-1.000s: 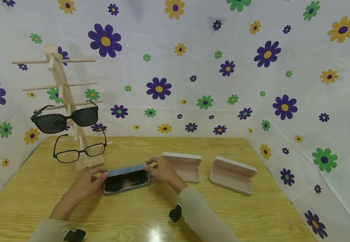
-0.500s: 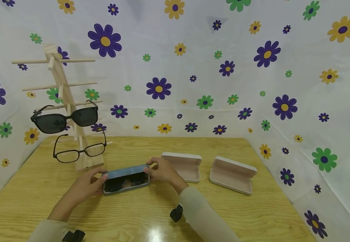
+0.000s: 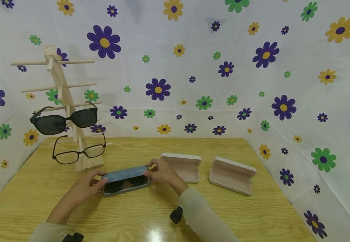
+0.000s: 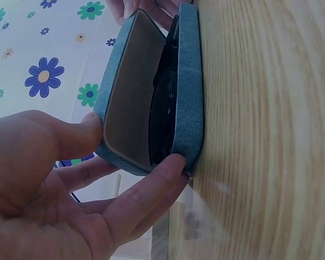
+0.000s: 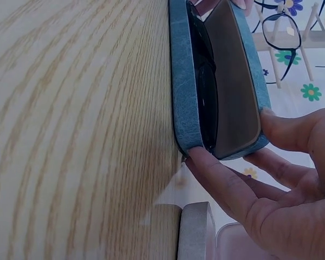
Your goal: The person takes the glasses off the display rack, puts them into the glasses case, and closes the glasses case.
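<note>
A blue glasses case (image 3: 125,173) rests on the table with its lid partly lowered over dark sunglasses (image 3: 137,180). My left hand (image 3: 84,190) grips the case's left end. In the left wrist view, the thumb lies on the lid's edge, and fingertips touch the end of the base (image 4: 189,97). At the opposite end, my right hand (image 3: 163,173) holds the case the same way, with thumb on the lid (image 5: 249,65) and fingers at the base. The lid hides the upper part of the sunglasses in the head view.
A wooden display stand (image 3: 60,79) at left bears black sunglasses (image 3: 51,125) and clear-lens eyeglasses (image 3: 94,151). Two pale glasses cases lie opened to the right, one (image 3: 190,171) just behind my right hand and another (image 3: 230,178) farther right. A flowered cloth (image 3: 181,67) hangs behind the table.
The blue case's lid has come down toward me, showing more of its outer face and covering more of the sunglasses. Both hands have stayed at its ends.
</note>
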Demonstrator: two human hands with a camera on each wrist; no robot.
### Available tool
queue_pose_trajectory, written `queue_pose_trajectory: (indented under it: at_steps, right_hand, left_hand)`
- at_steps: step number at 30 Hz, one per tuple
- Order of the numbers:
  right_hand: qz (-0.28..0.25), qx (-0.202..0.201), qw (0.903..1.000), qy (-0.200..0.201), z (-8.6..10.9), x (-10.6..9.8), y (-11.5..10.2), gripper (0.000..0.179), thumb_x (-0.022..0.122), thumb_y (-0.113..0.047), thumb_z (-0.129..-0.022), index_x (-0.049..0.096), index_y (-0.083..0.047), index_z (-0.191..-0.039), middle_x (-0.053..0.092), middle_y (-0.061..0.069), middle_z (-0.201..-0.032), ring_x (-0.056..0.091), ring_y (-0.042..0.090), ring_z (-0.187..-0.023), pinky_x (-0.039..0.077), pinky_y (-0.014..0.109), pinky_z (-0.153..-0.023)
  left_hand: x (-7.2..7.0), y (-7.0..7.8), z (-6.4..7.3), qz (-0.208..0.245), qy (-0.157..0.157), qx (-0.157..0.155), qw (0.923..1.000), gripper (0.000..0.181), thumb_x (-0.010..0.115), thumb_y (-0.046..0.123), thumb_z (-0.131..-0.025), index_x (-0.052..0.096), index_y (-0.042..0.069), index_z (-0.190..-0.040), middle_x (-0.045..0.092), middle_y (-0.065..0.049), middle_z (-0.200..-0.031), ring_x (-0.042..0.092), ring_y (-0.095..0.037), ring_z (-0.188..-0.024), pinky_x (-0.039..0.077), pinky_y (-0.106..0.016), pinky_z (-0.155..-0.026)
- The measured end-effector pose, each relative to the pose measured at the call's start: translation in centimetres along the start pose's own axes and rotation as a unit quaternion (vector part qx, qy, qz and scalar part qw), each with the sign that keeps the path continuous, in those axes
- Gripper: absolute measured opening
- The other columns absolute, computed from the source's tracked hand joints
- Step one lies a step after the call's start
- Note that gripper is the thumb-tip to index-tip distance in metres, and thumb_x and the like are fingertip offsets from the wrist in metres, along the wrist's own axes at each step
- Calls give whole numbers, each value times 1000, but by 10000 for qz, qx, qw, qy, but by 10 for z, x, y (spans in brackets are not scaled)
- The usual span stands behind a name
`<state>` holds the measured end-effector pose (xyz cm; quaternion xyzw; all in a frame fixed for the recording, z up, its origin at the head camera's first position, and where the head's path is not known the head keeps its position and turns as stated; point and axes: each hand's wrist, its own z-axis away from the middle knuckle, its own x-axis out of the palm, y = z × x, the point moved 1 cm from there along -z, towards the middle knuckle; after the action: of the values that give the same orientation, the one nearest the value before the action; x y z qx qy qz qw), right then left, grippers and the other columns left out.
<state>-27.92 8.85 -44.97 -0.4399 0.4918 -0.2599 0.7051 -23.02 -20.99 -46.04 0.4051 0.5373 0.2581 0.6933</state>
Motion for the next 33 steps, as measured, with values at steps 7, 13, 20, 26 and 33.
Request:
queue_pose_trajectory:
  at_steps: [7,13,20,26,33]
  right_hand:
    - [-25,-19,10000,-31,0,0,1,29,72,-16,-98,66,-5,-124,76,18,-106,77,33,-88,64,42,-81]
    - [-63,-50,9999,-62,0,-1,2,28,72,-16,-98,66,-4,-124,75,19,-105,77,35,-88,64,46,-81]
    - [51,-185,9998,-114,2,-2,2,24,73,-14,-97,68,-5,-118,76,18,-107,76,32,-91,64,43,-82]
    - [1000,-593,9932,2,3,1,4,19,79,-12,-92,69,-4,-106,78,17,-105,76,26,-98,61,34,-82]
    - [1644,-696,9839,37,6,7,-4,27,83,-14,-89,68,-6,-110,76,14,-105,75,27,-101,60,31,-83]
  left_hand:
    - [1,1,2,10,-23,78,10000,49,57,28,-108,48,-4,-144,61,-34,-132,69,-40,-113,64,-38,-80]
    - [0,3,2,-55,-15,7,10000,49,56,29,-108,48,-4,-144,61,-34,-133,69,-40,-115,64,-40,-82]
    - [1,1,2,-254,39,149,9996,42,60,25,-106,54,-2,-137,57,-36,-137,67,-45,-116,64,-40,-80]
    - [0,-2,1,-519,65,49,9986,38,73,19,-97,60,1,-127,62,-32,-131,68,-46,-114,63,-46,-83]
    - [-1,-2,0,-551,53,41,9985,42,77,16,-93,59,0,-129,63,-31,-129,69,-45,-113,62,-48,-85]
